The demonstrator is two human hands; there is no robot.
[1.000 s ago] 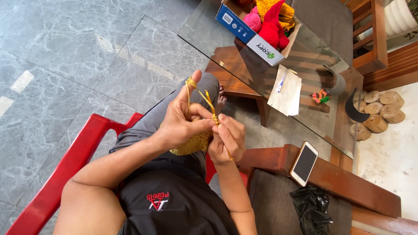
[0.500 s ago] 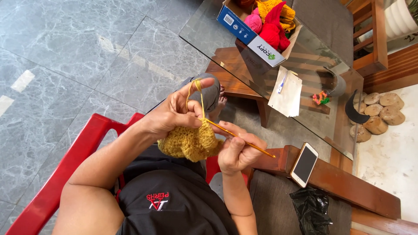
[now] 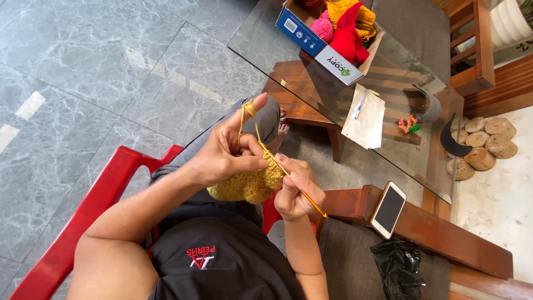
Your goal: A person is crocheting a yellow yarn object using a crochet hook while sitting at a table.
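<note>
My left hand (image 3: 227,147) pinches the top edge of a mustard-yellow crocheted piece (image 3: 250,182), with a strand of yellow yarn (image 3: 244,114) looped over its raised forefinger. My right hand (image 3: 294,186) is closed around a thin orange crochet hook (image 3: 297,186), whose tip goes into the work just by the left thumb; the handle end sticks out below the fist. Both hands are held above my lap, close together, and the crocheted piece hangs between them.
I sit in a red plastic chair (image 3: 83,222) on a grey marble floor. Ahead stands a glass-topped wooden table (image 3: 266,50) with a cardboard box of coloured yarn (image 3: 327,53), papers with a pen (image 3: 366,119) and a small colourful item. A phone (image 3: 388,209) lies on a wooden armrest; a black bag (image 3: 400,266) lies below.
The right hand has drawn the hook back in toward the left hand and the hook now points into the work. The left hand has lowered slightly, still holding the yarn taut.
</note>
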